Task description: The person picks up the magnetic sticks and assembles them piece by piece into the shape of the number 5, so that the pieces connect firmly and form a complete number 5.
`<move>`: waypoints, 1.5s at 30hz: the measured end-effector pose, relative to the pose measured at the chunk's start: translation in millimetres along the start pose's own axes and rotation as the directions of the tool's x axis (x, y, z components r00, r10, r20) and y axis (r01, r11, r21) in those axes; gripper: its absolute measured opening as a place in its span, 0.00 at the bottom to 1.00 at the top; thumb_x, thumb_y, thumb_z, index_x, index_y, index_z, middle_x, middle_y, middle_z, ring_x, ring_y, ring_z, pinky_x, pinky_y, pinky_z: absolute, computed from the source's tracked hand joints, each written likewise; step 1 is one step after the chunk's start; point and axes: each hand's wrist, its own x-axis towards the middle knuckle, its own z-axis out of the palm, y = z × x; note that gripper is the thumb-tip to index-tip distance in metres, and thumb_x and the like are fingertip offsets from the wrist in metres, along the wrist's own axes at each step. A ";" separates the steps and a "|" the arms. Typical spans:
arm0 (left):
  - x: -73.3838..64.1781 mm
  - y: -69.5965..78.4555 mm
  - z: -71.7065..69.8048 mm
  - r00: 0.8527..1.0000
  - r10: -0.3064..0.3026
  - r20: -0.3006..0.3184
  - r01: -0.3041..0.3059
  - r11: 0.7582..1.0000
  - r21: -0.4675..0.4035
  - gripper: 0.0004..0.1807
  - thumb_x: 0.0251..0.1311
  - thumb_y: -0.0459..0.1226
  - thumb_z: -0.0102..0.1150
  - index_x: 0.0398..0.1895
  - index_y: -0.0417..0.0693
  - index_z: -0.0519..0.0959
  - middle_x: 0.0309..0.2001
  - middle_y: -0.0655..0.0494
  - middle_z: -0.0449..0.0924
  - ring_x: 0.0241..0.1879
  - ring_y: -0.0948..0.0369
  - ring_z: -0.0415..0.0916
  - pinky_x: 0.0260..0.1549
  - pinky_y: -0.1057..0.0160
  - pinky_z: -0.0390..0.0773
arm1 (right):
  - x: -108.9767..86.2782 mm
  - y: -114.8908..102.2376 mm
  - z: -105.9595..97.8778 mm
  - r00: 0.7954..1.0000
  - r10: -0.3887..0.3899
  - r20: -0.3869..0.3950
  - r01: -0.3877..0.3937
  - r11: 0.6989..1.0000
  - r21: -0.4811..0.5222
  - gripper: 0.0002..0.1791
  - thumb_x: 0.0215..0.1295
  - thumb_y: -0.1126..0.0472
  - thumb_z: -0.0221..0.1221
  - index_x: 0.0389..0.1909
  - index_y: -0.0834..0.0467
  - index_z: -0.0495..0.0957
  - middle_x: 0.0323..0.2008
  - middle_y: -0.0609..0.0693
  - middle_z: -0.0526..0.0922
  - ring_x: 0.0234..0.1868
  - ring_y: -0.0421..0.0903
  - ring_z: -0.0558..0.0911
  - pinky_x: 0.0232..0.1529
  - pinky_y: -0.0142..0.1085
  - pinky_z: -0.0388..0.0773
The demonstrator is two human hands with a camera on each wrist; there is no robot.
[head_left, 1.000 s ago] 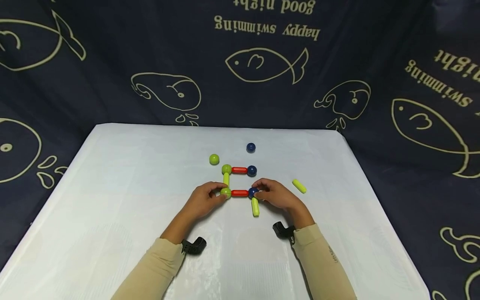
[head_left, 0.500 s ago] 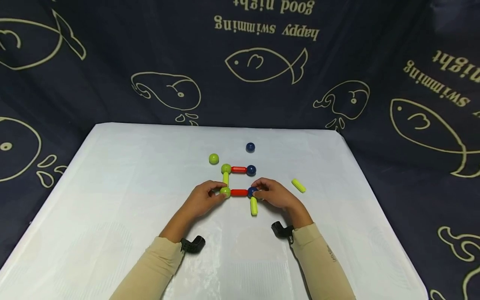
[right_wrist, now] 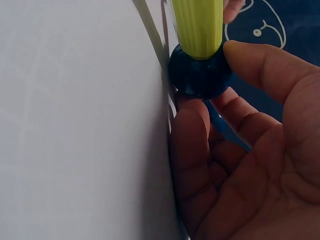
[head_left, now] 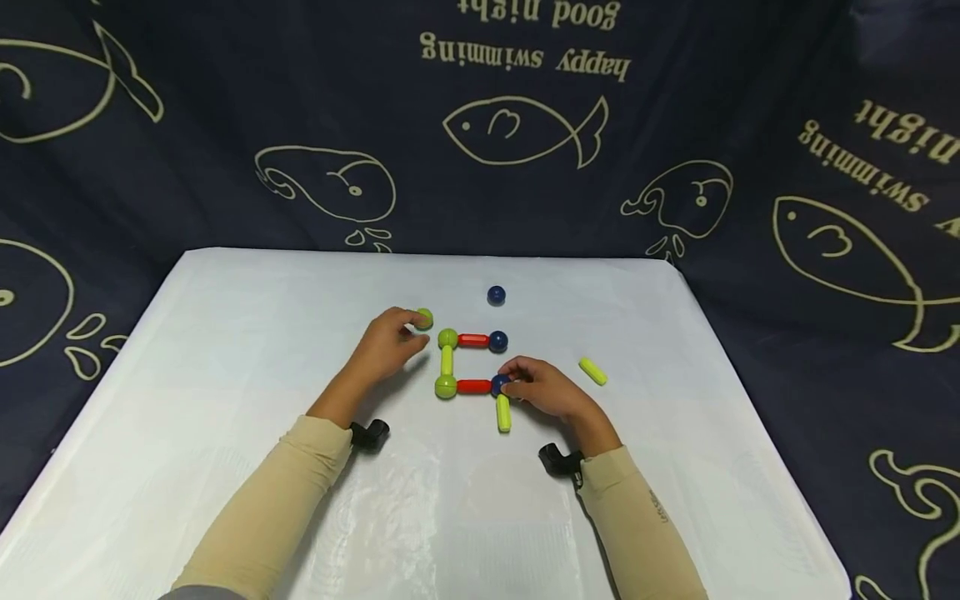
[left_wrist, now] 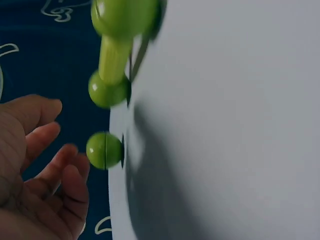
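Note:
My right hand (head_left: 546,387) pinches the near dark blue ball (right_wrist: 197,75), with a yellow-green rod (head_left: 503,413) attached to it and pointing toward me. A red rod (head_left: 474,387) runs from that ball to a green ball (head_left: 446,387). From there another yellow-green rod (head_left: 447,361) leads to a far green ball (head_left: 447,337), then a red rod (head_left: 473,341) and a blue ball (head_left: 498,342). My left hand (head_left: 386,346) is at a loose green ball (left_wrist: 105,150), fingertips right beside it, thumb spread apart from the fingers.
A loose blue ball (head_left: 497,295) lies farther back on the white table (head_left: 645,500). Right of my right hand lies a loose yellow-green rod (head_left: 592,371). A dark cloth (head_left: 315,100) with fish drawings hangs behind the table.
My left hand has let go of the near green corner ball and moved left and away from me to the loose green ball. The right hand keeps its hold on the blue ball.

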 end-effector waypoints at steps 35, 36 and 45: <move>-40.6 35.5 -5.9 0.970 -0.118 0.214 0.177 0.944 -0.278 0.22 0.66 0.38 0.62 0.62 0.43 0.78 0.52 0.46 0.80 0.48 0.53 0.80 0.44 0.53 0.78 | 0.5 3.0 -1.2 1.000 -0.006 -0.009 0.006 1.000 0.008 0.11 0.65 0.62 0.62 0.48 0.56 0.80 0.39 0.52 0.76 0.39 0.48 0.73 0.37 0.37 0.71; -45.2 38.5 -1.0 0.968 -0.101 0.230 0.169 0.940 -0.296 0.22 0.65 0.38 0.62 0.61 0.42 0.78 0.51 0.46 0.81 0.47 0.54 0.80 0.43 0.54 0.78 | 0.6 2.9 -1.4 1.000 -0.004 -0.009 0.004 1.000 0.008 0.11 0.66 0.62 0.62 0.48 0.55 0.80 0.39 0.52 0.76 0.38 0.48 0.73 0.37 0.37 0.71; -74.3 61.1 40.8 0.944 -0.049 0.327 0.166 0.926 -0.339 0.17 0.63 0.38 0.63 0.54 0.42 0.80 0.46 0.50 0.82 0.36 0.59 0.79 0.35 0.60 0.77 | 0.2 2.1 -0.1 1.000 -0.008 -0.012 0.009 1.000 0.011 0.11 0.66 0.62 0.62 0.48 0.56 0.79 0.37 0.52 0.76 0.36 0.48 0.74 0.36 0.37 0.72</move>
